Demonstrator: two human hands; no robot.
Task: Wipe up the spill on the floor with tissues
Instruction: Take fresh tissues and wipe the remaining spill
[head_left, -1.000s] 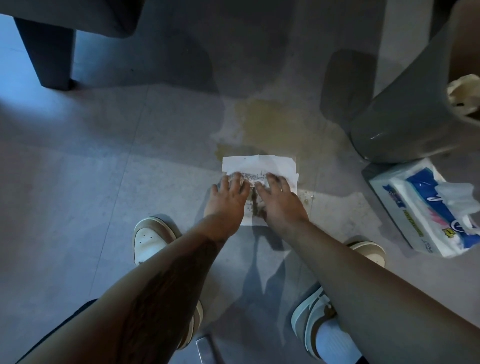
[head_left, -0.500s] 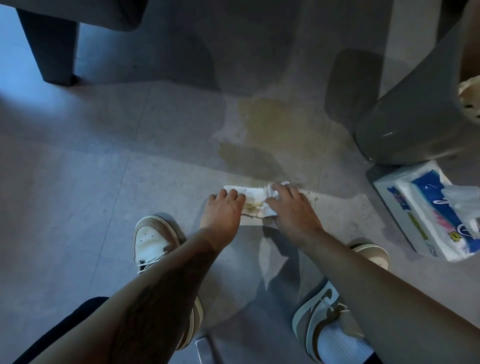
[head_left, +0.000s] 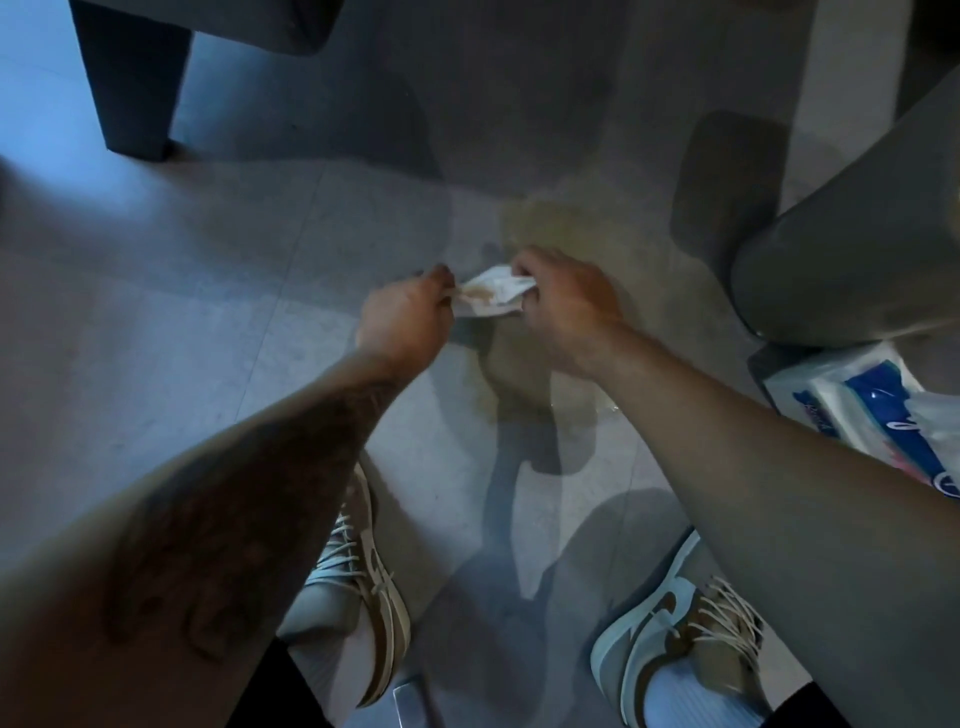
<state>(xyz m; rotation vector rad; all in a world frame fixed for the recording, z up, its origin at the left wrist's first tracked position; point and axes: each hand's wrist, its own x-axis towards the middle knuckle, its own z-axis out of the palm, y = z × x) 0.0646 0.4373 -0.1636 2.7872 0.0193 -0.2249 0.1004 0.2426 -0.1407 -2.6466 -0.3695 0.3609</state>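
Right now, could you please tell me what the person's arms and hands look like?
Both arms are bare, with no sleeves, gloves or watch in view. The left forearm carries a large dark tattoo along its length; the right forearm shows no markings. No rings show on the left hand or right hand.

Both ends of the tissue (head_left: 491, 296) vanish inside the left hand (head_left: 402, 317) and right hand (head_left: 566, 312), whose fingertips are mostly turned from sight. The spill (head_left: 550, 223) fades into shadow, its edge unclear. The right frame edge cuts the bin (head_left: 857, 249) and the tissue pack (head_left: 872, 410), its print unreadable. The left forearm (head_left: 234, 493) covers part of a shoe (head_left: 363, 597). A pale object (head_left: 410, 701) at the bottom edge is cropped beyond telling.
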